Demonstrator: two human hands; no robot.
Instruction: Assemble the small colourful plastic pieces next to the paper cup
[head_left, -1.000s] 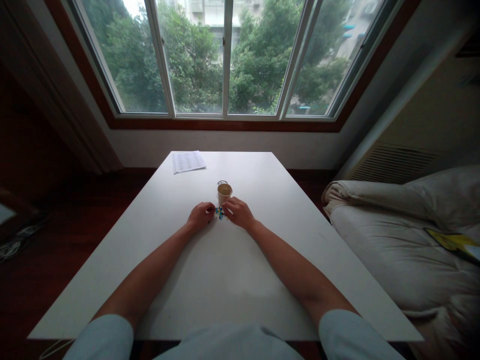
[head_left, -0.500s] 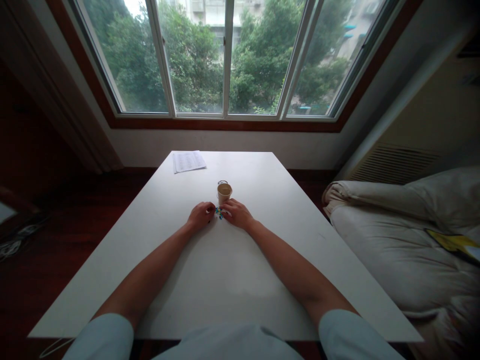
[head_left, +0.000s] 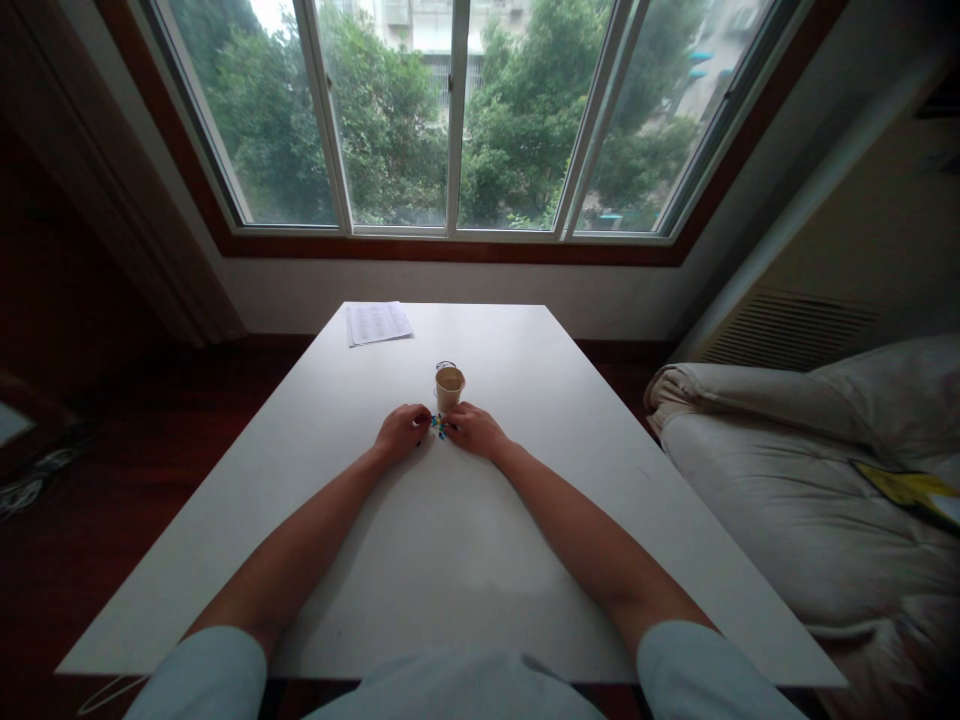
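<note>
Several small blue, green and yellow pieces (head_left: 438, 426) lie in a little cluster on the white table (head_left: 465, 560), too small for me to name. At their left edge is my left hand (head_left: 405, 431), its thumb and fingers curled into a pinch. From the right, my right hand (head_left: 474, 429) reaches to the same pieces with its fingers bent together. What either pinch holds is too small to make out. Just beyond the pieces stands a pale cup (head_left: 449, 388), upright, close to the fingertips of my right hand.
A thin dark looped cord or wire (head_left: 445, 364) shows behind the cup. Printed papers (head_left: 379, 323) lie at the table's far left corner. Right of the table is a sofa covered in pale cloth (head_left: 742, 480); a window (head_left: 450, 120) is beyond the far edge.
The fingers of my right hand have lowered slightly beside the cup and pieces. My left hand and the cup stay practically where they were.
</note>
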